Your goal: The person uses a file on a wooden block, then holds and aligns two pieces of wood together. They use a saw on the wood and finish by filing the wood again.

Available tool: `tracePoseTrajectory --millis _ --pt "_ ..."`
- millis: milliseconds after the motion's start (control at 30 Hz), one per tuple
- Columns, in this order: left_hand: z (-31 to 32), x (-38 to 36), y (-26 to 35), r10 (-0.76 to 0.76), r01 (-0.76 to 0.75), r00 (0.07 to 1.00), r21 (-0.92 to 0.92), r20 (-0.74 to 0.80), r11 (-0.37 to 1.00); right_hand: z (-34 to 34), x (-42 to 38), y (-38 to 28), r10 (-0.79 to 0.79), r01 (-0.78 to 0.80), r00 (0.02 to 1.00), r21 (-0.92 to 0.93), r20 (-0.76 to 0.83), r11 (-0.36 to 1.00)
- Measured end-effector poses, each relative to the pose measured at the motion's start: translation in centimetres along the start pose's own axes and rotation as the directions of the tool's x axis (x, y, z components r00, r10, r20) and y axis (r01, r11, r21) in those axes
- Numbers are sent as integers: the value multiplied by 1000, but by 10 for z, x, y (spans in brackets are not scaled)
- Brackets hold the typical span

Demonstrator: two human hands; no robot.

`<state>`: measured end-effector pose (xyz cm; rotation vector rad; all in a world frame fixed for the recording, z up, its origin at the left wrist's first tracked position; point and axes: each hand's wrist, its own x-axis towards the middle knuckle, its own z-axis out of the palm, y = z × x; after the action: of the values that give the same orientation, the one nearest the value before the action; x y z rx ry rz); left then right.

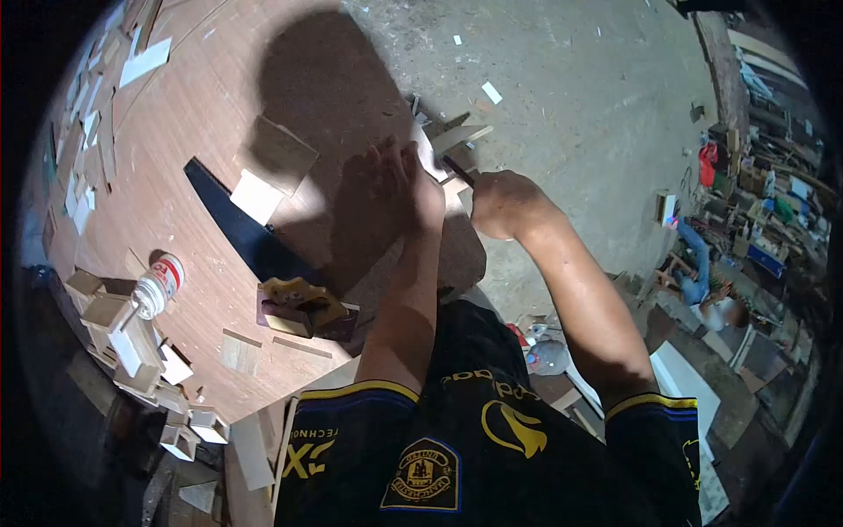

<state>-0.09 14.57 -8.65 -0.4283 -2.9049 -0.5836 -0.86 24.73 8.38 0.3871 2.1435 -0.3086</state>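
My left hand (414, 186) is at the wooden tabletop's edge, its shaded fingers stretched out beside a brightly lit pale piece (426, 156); whether it presses on that piece is hard to see. My right hand (507, 206) is closed in a fist round a dark slim tool (458, 170), whose tip points toward the pale piece. The tool's exact kind is hidden by the fist. Left of my hands lies a handsaw (233, 220) with a dark blade and a yellowish wooden handle. Near its blade are a white square piece (256, 198) and a thin wooden board (281, 156).
A white and red tub (160, 285) stands near small wooden boxes (123, 321) on the left. Wood strips (457, 136) jut out past the table edge. On the concrete floor (562, 97) lie scraps. Another person (707, 290) is at the far right among piled materials.
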Motion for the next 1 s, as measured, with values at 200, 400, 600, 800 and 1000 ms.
tracePoseTrajectory --millis 200,400,600,800,1000 --pt "-1 5 4 -207 250 965 -331 162 910 -25 19 -16 212 -166 926 -167 312 972" --pt "6 2 0 -149 171 980 -166 135 971 2 31 -14 170 -152 981 -174 89 973" --pt "19 -2 2 -178 204 978 -313 109 928 5 44 -17 236 -210 963 -183 132 960" --pt "29 -8 -4 -142 143 990 -237 21 961 1 51 -14 192 -172 972 -148 134 974" --pt "21 -5 -2 -132 139 990 -202 48 970 9 63 -3 279 -275 950 -46 143 960"
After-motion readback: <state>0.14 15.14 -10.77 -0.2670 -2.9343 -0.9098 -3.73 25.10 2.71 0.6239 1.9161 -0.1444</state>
